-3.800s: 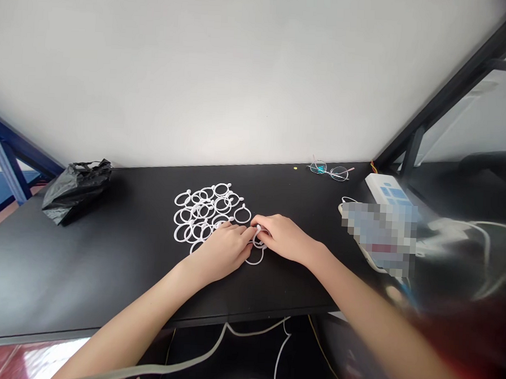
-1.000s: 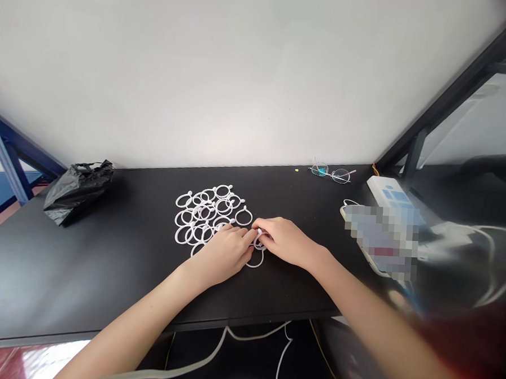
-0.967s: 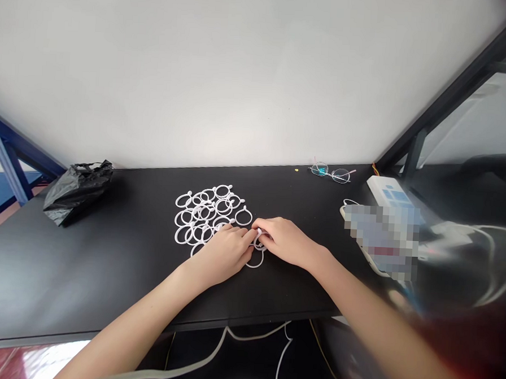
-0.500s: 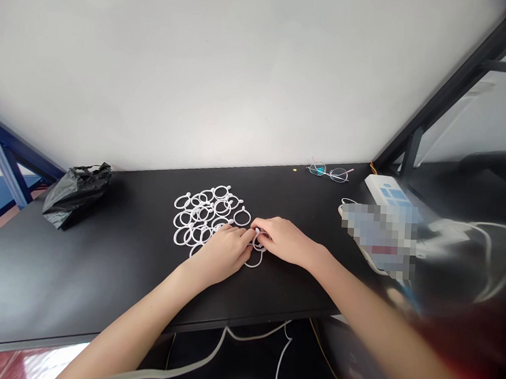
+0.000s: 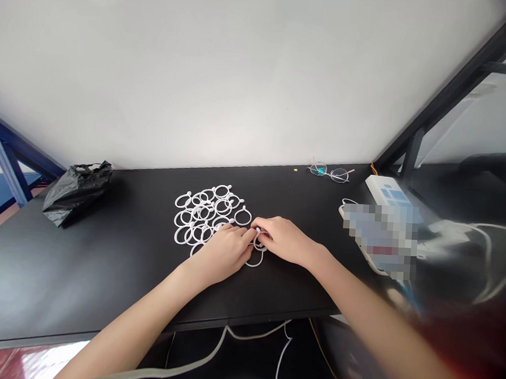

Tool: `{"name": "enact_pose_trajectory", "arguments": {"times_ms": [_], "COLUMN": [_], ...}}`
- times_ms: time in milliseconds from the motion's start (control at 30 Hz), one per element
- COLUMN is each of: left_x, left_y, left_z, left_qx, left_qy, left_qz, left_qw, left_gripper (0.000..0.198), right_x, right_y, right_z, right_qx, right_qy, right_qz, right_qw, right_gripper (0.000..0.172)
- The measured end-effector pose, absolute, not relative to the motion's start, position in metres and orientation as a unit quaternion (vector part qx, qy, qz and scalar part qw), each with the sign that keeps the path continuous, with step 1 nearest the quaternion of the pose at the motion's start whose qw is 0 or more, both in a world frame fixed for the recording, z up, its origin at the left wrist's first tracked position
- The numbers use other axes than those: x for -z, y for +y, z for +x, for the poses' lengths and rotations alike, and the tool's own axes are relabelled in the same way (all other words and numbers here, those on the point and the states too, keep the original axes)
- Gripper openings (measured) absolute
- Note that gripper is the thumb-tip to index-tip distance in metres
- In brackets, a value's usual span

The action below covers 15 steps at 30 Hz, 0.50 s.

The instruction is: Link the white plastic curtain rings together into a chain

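Several white rings with small knobs, like curtain rings, lie overlapping in a loose pile on the black table. At the pile's right side my left hand and my right hand meet, fingertips close together. Between them is a white ring, its knob upward, and the fingers of both hands are pinched on it. Another ring lies flat just below them, partly under my left fingers. One single ring rests just above my hands. My left hand covers part of the pile.
A crumpled black plastic bag sits at the left. Eyeglasses lie near the wall. To the right are a white power strip and a phone with a blurred screen. A white cable hangs before the table's front edge.
Almost nothing differs. Both hands keep the same pinch on the ring, and the whole view has shifted very slightly.
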<state>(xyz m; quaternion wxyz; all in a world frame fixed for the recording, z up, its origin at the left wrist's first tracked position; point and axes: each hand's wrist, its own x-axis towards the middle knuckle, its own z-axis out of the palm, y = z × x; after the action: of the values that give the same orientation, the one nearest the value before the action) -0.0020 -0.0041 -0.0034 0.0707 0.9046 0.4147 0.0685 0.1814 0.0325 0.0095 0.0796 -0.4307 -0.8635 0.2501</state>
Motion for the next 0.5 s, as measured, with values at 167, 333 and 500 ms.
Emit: {"name": "enact_pose_trajectory", "arguments": {"times_ms": [167, 333, 500], "left_x": [0.0024, 0.0014, 0.0006], "left_y": [-0.0033, -0.0025, -0.0035], "left_z": [-0.0019, -0.0019, -0.0009], "left_qx": [-0.067, -0.064, -0.064], "left_qy": [0.415, 0.416, 0.417], "left_qz": [0.905, 0.904, 0.904], "left_qw": [0.071, 0.073, 0.071], "left_gripper": [0.014, 0.013, 0.013], "right_x": [-0.0079, -0.0069, -0.0069], "right_y": [0.0331, 0.034, 0.0338], "right_z": [0.1823, 0.1822, 0.1817], "right_qx": [-0.25, -0.251, -0.252], "right_qy": [-0.864, -0.863, -0.863], "right_qz": [-0.428, -0.429, -0.429], "right_qw": [0.084, 0.085, 0.086], "right_gripper": [0.013, 0.013, 0.014]}}
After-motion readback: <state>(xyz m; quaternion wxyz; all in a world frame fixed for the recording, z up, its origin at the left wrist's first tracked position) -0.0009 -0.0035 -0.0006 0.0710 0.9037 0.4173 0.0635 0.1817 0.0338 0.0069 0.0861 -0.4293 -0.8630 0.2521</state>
